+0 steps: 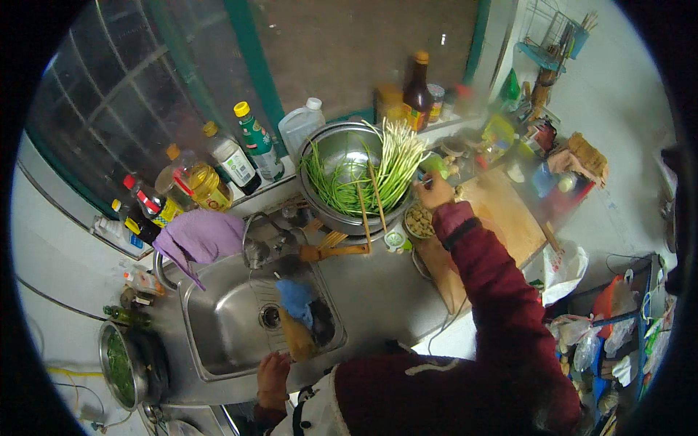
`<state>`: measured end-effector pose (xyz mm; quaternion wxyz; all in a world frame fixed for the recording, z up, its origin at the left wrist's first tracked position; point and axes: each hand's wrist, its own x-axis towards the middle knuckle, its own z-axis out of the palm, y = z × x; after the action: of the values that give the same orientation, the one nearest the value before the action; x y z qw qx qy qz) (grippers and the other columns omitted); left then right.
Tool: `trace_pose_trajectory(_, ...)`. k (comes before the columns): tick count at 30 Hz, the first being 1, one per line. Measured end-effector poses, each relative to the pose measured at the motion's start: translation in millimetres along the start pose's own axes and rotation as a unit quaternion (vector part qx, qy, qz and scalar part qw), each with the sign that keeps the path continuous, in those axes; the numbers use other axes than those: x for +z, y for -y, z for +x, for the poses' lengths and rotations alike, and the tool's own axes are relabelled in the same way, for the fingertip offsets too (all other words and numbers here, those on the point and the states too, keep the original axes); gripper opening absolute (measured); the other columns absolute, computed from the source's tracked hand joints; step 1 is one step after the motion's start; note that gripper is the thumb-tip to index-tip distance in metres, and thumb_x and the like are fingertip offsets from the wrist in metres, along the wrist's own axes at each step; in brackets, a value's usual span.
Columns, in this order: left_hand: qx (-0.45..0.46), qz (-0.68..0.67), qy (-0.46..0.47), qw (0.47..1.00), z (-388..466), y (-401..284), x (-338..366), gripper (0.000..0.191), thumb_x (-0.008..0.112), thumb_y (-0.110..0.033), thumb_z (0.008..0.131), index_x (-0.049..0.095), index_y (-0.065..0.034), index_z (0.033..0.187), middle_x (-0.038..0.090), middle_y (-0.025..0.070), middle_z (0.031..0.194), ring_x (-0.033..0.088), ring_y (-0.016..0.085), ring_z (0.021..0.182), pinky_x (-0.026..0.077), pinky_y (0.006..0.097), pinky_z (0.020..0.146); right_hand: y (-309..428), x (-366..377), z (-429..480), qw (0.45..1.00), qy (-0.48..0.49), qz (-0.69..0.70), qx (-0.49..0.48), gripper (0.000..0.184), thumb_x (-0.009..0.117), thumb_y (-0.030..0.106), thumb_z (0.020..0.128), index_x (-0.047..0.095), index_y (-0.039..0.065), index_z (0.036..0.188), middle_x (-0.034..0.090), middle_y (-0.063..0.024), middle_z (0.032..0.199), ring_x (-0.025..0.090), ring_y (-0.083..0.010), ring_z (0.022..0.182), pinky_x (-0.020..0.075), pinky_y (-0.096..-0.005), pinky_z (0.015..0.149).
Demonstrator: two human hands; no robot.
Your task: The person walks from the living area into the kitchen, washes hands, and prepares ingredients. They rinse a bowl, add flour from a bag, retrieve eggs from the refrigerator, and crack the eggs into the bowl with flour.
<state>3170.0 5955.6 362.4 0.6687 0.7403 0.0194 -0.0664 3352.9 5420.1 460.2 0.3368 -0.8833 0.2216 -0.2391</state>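
My right hand (pixel 435 192), fingers curled, is at the right side of a steel basin (pixel 341 132); whatever lies inside its grip is hidden. A bundle of long green chive-like stalks (pixel 401 158) with pale ends leans in the basin. Two wooden chopsticks (pixel 376 196) lie across its near rim. Just below my right hand stands a bowl of chopped food (pixel 420 220). My left hand (pixel 274 373) rests at the front rim of the steel sink (pixel 229 321) with nothing visible in it. Beside its fingertips lies a tan cloth-like thing (pixel 295 337), next to a blue cloth (pixel 294 298).
A wooden cutting board (pixel 499 212) lies on the right. Several bottles, including a green one (pixel 259 139), line the window sill. A purple towel (pixel 204 240) hangs behind the sink near the faucet (pixel 253 250). A pot of greens (pixel 119 362) stands far left.
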Motion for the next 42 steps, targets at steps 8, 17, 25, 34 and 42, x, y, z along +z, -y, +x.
trace_pose_trajectory(8, -0.204, -0.316, -0.105, 0.921, -1, -3, -3, 0.015, 0.063, -0.012, 0.084, 0.057, -0.0071, 0.098, 0.061, 0.0083, 0.094, 0.060, 0.020, 0.087, 0.052, 0.0318, 0.075, -3, 24, 51, 0.985, 0.095, -0.142, -0.010, 0.066, 0.078, 0.035, 0.059, 0.050, -0.004, 0.105, 0.062, -0.0226, 0.094, 0.061, -0.0366, 0.087, 0.0489, -0.0389, 0.080)
trace_pose_trajectory(17, -0.220, -0.341, -0.073, 0.911, 0, 2, 5, 0.021, 0.064, -0.012, 0.084, 0.056, -0.0051, 0.102, 0.062, 0.0088, 0.096, 0.062, 0.021, 0.086, 0.052, 0.0307, 0.076, 32, 5, 65, 0.926, 0.241, -0.291, -0.021, 0.054, 0.075, 0.022, 0.060, 0.055, -0.003, 0.102, 0.064, -0.0231, 0.095, 0.064, -0.0344, 0.091, 0.0525, -0.0380, 0.077)
trace_pose_trajectory(25, -0.237, -0.339, -0.081, 0.907, -11, 8, -3, 0.018, 0.062, -0.014, 0.085, 0.054, -0.0067, 0.100, 0.060, 0.0064, 0.095, 0.058, 0.020, 0.090, 0.049, 0.0308, 0.081, 56, -3, 75, 0.911, 0.245, -0.331, -0.028, 0.043, 0.066, 0.021, 0.067, 0.058, -0.004, 0.101, 0.063, -0.0252, 0.099, 0.064, -0.0338, 0.093, 0.0515, -0.0395, 0.079)
trace_pose_trajectory(34, -0.250, -0.318, -0.122, 0.906, -13, 14, 3, 0.014, 0.063, -0.016, 0.085, 0.056, -0.0089, 0.094, 0.062, 0.0054, 0.086, 0.061, 0.018, 0.078, 0.051, 0.0283, 0.066, -4, 21, 105, 0.994, 0.099, -0.043, 0.034, 0.051, 0.065, 0.038, 0.066, 0.059, -0.005, 0.092, 0.062, -0.0275, 0.091, 0.062, -0.0378, 0.088, 0.0488, -0.0394, 0.076)
trace_pose_trajectory(42, -0.086, 0.035, -0.027, 0.995, -5, 56, -22, 0.016, 0.063, -0.014, 0.084, 0.058, -0.0075, 0.097, 0.063, 0.0068, 0.090, 0.060, 0.020, 0.084, 0.049, 0.0318, 0.075, -33, 12, 100, 0.977, 0.082, -0.070, -0.185, 0.026, 0.066, 0.008, 0.061, 0.058, 0.006, 0.085, 0.058, -0.0113, 0.067, 0.059, -0.0238, 0.061, 0.0445, -0.0367, 0.051)
